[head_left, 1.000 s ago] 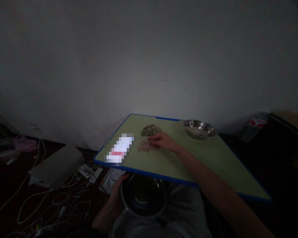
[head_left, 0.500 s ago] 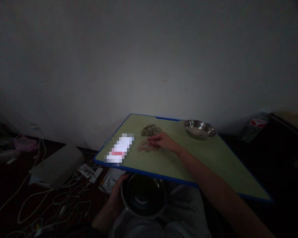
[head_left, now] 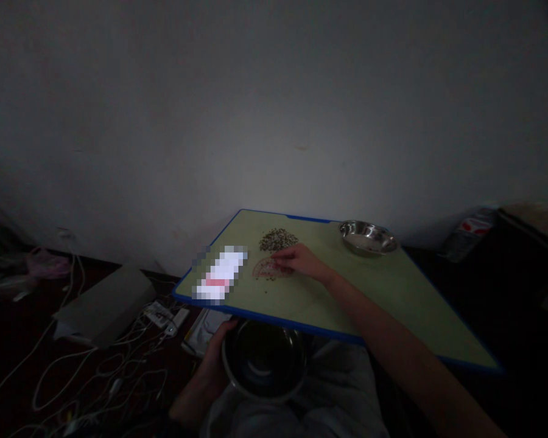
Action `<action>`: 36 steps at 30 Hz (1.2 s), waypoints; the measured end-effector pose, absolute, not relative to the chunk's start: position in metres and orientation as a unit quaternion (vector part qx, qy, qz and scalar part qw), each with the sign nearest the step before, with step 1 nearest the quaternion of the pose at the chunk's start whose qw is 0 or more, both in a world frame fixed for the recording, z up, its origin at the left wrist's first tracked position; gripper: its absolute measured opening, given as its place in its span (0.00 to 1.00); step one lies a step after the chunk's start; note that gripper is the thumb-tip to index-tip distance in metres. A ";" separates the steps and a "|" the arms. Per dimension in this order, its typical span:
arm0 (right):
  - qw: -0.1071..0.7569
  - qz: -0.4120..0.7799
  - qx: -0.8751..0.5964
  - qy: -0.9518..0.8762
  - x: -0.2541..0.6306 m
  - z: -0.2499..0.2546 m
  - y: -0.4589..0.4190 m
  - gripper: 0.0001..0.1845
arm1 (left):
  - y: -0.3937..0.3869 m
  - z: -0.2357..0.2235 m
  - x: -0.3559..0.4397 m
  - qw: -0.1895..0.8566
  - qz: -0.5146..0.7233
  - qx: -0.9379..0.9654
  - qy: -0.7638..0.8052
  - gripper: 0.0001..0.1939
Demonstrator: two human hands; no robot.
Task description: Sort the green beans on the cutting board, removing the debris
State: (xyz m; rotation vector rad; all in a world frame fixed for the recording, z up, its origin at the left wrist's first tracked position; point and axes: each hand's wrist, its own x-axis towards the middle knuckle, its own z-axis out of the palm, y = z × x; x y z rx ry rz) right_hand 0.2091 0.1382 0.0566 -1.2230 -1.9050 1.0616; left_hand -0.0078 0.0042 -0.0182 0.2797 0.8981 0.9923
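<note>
My right hand [head_left: 301,261] rests on a green board with a blue rim [head_left: 393,292], fingers curled together over a small reddish patch of scattered grains [head_left: 265,269]. A darker pile of grains [head_left: 277,239] lies just beyond it. My left hand [head_left: 212,359] grips the left side of a steel bowl [head_left: 265,359] held on my lap, below the board's near edge. What my right fingertips pinch is too small to make out.
A second steel bowl [head_left: 368,237] stands at the board's far right corner. A blurred-out white item [head_left: 219,275] lies on the board's left side. Cables and a power strip [head_left: 164,316] litter the dark floor at left. A wall rises close behind.
</note>
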 end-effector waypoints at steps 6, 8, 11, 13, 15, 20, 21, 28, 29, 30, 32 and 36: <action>0.310 0.433 -0.457 -0.712 0.208 0.056 0.138 0.16 | 0.004 -0.018 -0.008 0.763 0.454 0.150 0.435 0.10; 0.308 0.438 -0.453 -0.713 0.208 0.056 0.138 0.16 | 0.003 -0.016 -0.007 0.757 0.461 0.150 0.438 0.10; 0.309 0.434 -0.449 -0.717 0.209 0.056 0.138 0.15 | 0.003 -0.014 -0.006 0.756 0.463 0.142 0.440 0.10; 0.310 0.432 -0.452 -0.716 0.208 0.056 0.138 0.15 | 0.003 -0.014 -0.006 0.758 0.462 0.140 0.438 0.09; 0.310 0.432 -0.456 -0.714 0.208 0.057 0.137 0.16 | 0.004 -0.015 -0.007 0.758 0.467 0.141 0.434 0.08; 0.307 0.441 -0.451 -0.712 0.209 0.059 0.136 0.16 | 0.003 -0.013 -0.007 0.751 0.470 0.139 0.442 0.09; 0.309 0.440 -0.451 -0.713 0.209 0.059 0.136 0.16 | 0.003 -0.012 -0.006 0.748 0.471 0.139 0.446 0.09; 0.302 0.447 -0.452 -0.710 0.211 0.058 0.138 0.15 | 0.003 -0.009 -0.005 0.756 0.463 0.119 0.447 0.09; 0.298 0.453 -0.450 -0.710 0.211 0.058 0.138 0.15 | 0.003 -0.009 -0.004 0.755 0.464 0.119 0.447 0.09; 0.295 0.458 -0.447 -0.709 0.211 0.057 0.138 0.15 | 0.002 -0.009 -0.004 0.756 0.465 0.120 0.445 0.09; 0.294 0.466 -0.437 -0.711 0.211 0.056 0.138 0.16 | 0.002 -0.009 -0.005 0.761 0.462 0.126 0.437 0.10; 0.297 0.468 -0.418 -0.719 0.212 0.054 0.139 0.17 | 0.002 -0.010 -0.006 0.760 0.457 0.131 0.443 0.10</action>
